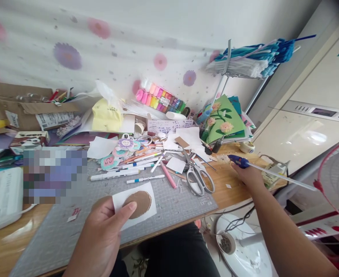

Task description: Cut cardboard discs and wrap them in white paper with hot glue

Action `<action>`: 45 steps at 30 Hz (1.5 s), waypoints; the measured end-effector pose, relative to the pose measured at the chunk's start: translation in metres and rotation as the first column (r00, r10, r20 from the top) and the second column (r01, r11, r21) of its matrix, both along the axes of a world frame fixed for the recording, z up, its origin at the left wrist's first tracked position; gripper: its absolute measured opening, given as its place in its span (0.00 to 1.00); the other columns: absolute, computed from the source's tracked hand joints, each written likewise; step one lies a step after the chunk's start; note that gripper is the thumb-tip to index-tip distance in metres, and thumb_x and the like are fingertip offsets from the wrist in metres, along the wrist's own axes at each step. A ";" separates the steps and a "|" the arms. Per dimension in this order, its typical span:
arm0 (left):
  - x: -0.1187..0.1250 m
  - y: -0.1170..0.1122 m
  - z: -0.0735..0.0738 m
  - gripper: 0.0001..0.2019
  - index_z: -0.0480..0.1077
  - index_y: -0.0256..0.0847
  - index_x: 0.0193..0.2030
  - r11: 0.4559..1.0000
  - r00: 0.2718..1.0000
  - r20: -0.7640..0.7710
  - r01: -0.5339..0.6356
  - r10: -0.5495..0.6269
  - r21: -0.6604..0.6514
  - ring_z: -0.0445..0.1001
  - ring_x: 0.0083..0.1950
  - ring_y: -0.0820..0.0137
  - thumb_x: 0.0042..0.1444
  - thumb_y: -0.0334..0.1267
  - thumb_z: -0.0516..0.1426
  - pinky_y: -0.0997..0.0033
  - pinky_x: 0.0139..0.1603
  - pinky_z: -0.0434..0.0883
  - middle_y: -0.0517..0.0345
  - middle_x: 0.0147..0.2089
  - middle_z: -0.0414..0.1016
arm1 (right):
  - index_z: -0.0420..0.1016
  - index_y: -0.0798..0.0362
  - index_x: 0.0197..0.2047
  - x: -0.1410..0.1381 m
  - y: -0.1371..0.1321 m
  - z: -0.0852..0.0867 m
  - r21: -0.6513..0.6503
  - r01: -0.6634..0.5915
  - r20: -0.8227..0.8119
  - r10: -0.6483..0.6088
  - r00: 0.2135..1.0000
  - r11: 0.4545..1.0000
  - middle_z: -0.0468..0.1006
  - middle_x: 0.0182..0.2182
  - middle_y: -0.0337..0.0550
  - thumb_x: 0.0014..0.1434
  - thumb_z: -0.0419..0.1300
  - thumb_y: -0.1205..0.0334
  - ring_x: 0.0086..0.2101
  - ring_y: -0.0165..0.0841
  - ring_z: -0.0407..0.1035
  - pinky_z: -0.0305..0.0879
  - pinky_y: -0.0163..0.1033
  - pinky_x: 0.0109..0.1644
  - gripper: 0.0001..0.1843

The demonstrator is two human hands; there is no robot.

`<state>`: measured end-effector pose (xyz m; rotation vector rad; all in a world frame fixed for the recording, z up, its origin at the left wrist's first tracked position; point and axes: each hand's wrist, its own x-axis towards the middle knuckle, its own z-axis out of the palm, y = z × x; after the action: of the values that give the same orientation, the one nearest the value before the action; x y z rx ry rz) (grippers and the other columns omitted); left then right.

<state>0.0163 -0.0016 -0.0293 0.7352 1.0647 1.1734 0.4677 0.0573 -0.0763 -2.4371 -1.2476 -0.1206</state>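
Observation:
Between the thumb and fingers of my left hand (104,225) is a square of white paper (152,196) with a brown cardboard oval (142,206) lying on it. The thumb presses on the oval, and both are over the near edge of the grey cutting mat (79,215). Out to the right, my right hand (249,177) is closed around a blue hot glue gun (240,161). A long translucent glue stick (285,179) juts from the gun's back end. Most of the right fingers and the gun's handle are hidden.
Grey-handled scissors (197,179) lie on the mat beside several markers (145,179) and paper scraps. Behind are a cardboard box (36,111), coloured clay packs (160,96) and a green card with flowers (224,119). A fan (335,169) stands at the right.

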 end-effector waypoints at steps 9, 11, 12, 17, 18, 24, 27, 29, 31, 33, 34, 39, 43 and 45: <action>0.001 -0.002 0.002 0.15 0.78 0.39 0.40 0.999 0.999 0.007 -0.037 0.037 0.020 0.76 0.49 0.56 0.44 0.40 0.67 0.59 0.54 0.68 0.52 0.41 0.82 | 0.76 0.61 0.47 -0.008 -0.005 0.012 -0.105 -0.161 -0.009 0.161 0.987 0.981 0.76 0.42 0.62 0.50 0.64 0.61 0.41 0.50 0.74 0.64 0.47 0.45 0.21; 0.003 -0.004 0.005 0.15 0.78 0.38 0.40 0.999 0.999 0.020 -0.033 0.032 0.028 0.76 0.49 0.55 0.44 0.39 0.67 0.58 0.54 0.68 0.51 0.40 0.82 | 0.75 0.63 0.49 -0.015 -0.013 0.022 -0.053 -0.199 -0.019 0.198 0.980 0.979 0.76 0.42 0.62 0.51 0.61 0.64 0.43 0.50 0.73 0.63 0.47 0.47 0.22; 0.004 -0.006 0.006 0.14 0.78 0.37 0.40 0.999 0.999 0.025 -0.034 0.033 0.034 0.76 0.48 0.55 0.44 0.38 0.66 0.57 0.54 0.68 0.50 0.39 0.82 | 0.74 0.64 0.51 -0.022 -0.019 0.028 -0.013 -0.212 -0.018 0.212 0.977 0.977 0.75 0.43 0.63 0.52 0.60 0.64 0.44 0.51 0.72 0.63 0.49 0.48 0.22; 0.008 -0.012 0.011 0.08 0.78 0.38 0.32 0.997 1.000 0.007 -0.019 0.018 0.071 0.78 0.42 0.55 0.43 0.37 0.66 0.58 0.48 0.71 0.51 0.35 0.82 | 0.76 0.53 0.43 -0.120 -0.056 0.058 0.395 -0.428 -0.124 0.509 0.852 0.813 0.76 0.41 0.51 0.60 0.54 0.57 0.43 0.43 0.71 0.64 0.46 0.49 0.14; 0.008 -0.014 0.011 0.08 0.77 0.38 0.31 0.997 1.000 -0.002 -0.001 0.001 0.076 0.78 0.41 0.56 0.43 0.37 0.66 0.58 0.47 0.71 0.51 0.34 0.82 | 0.78 0.51 0.39 -0.148 -0.063 0.062 0.495 -0.522 -0.205 0.677 0.707 0.695 0.77 0.39 0.48 0.59 0.56 0.56 0.42 0.42 0.71 0.65 0.46 0.47 0.12; -0.002 -0.025 0.011 0.11 0.78 0.37 0.33 0.994 0.992 -0.081 0.100 -0.095 0.054 0.77 0.31 0.59 0.41 0.39 0.67 0.63 0.32 0.72 0.51 0.29 0.80 | 0.80 0.52 0.38 -0.269 -0.071 0.062 0.612 -0.470 -0.726 0.687 -0.016 0.636 0.76 0.32 0.42 0.56 0.62 0.51 0.34 0.34 0.69 0.66 0.39 0.38 0.14; -0.010 -0.030 0.013 0.08 0.77 0.37 0.27 0.993 0.983 -0.169 0.084 -0.068 0.085 0.75 0.28 0.61 0.39 0.37 0.67 0.65 0.31 0.72 0.54 0.24 0.77 | 0.78 0.54 0.31 -0.285 -0.067 0.062 0.582 -0.421 -0.802 0.578 -0.153 0.696 0.74 0.25 0.38 0.51 0.67 0.54 0.28 0.29 0.66 0.63 0.35 0.34 0.11; -0.012 -0.032 0.015 0.07 0.76 0.38 0.25 0.994 0.981 -0.189 0.060 -0.042 0.090 0.75 0.27 0.62 0.38 0.36 0.68 0.66 0.30 0.71 0.55 0.22 0.76 | 0.75 0.55 0.27 -0.289 -0.068 0.065 0.575 -0.439 -0.801 0.584 -0.129 0.691 0.72 0.23 0.36 0.50 0.67 0.57 0.26 0.28 0.64 0.62 0.34 0.32 0.10; -0.013 -0.034 0.018 0.07 0.76 0.38 0.25 0.996 0.982 -0.188 0.035 -0.019 0.085 0.75 0.27 0.62 0.38 0.37 0.67 0.67 0.29 0.72 0.55 0.23 0.77 | 0.72 0.54 0.27 -0.292 -0.072 0.069 0.577 -0.484 -0.756 0.655 -0.011 0.658 0.71 0.23 0.35 0.53 0.65 0.58 0.26 0.28 0.64 0.61 0.34 0.31 0.09; -0.013 -0.035 0.019 0.07 0.77 0.39 0.26 0.996 0.979 -0.202 0.016 0.003 0.091 0.77 0.30 0.61 0.41 0.38 0.66 0.67 0.30 0.73 0.54 0.26 0.79 | 0.72 0.53 0.29 -0.294 -0.078 0.071 0.585 -0.562 -0.620 0.769 0.156 0.585 0.71 0.25 0.36 0.57 0.62 0.61 0.28 0.30 0.65 0.62 0.35 0.33 0.07; -0.013 -0.035 0.019 0.07 0.77 0.39 0.27 0.995 0.975 -0.223 0.013 0.009 0.099 0.77 0.32 0.60 0.42 0.39 0.66 0.67 0.31 0.73 0.54 0.28 0.79 | 0.72 0.53 0.29 -0.295 -0.082 0.071 0.587 -0.608 -0.514 0.827 0.229 0.534 0.71 0.26 0.37 0.58 0.60 0.63 0.29 0.31 0.66 0.63 0.36 0.34 0.06; -0.016 -0.036 0.016 0.05 0.77 0.40 0.28 0.987 0.940 -0.341 0.028 0.029 0.160 0.77 0.31 0.64 0.46 0.39 0.64 0.72 0.29 0.74 0.57 0.28 0.79 | 0.74 0.51 0.36 -0.308 -0.096 0.061 0.595 -0.730 0.041 0.894 0.446 0.337 0.70 0.30 0.42 0.60 0.58 0.70 0.32 0.34 0.66 0.64 0.40 0.35 0.06; -0.018 -0.039 0.013 0.05 0.76 0.41 0.29 0.984 0.943 -0.330 0.008 0.052 0.177 0.77 0.31 0.65 0.47 0.39 0.64 0.74 0.29 0.73 0.59 0.28 0.79 | 0.75 0.53 0.42 -0.319 -0.103 0.054 0.564 -0.766 0.218 0.838 0.500 0.310 0.70 0.29 0.44 0.59 0.58 0.73 0.30 0.35 0.63 0.63 0.41 0.33 0.09; -0.018 -0.039 0.010 0.06 0.76 0.41 0.32 0.987 0.961 -0.271 -0.016 0.060 0.161 0.78 0.33 0.65 0.47 0.39 0.65 0.72 0.32 0.74 0.59 0.30 0.79 | 0.74 0.54 0.45 -0.319 -0.107 0.054 0.522 -0.804 0.250 0.850 0.463 0.284 0.71 0.30 0.45 0.58 0.59 0.73 0.31 0.35 0.62 0.62 0.42 0.33 0.12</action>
<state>-0.0021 -0.0409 -0.0188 1.0285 1.2303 1.2216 0.1485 -0.0500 -0.0226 -1.0052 -1.9355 -0.0806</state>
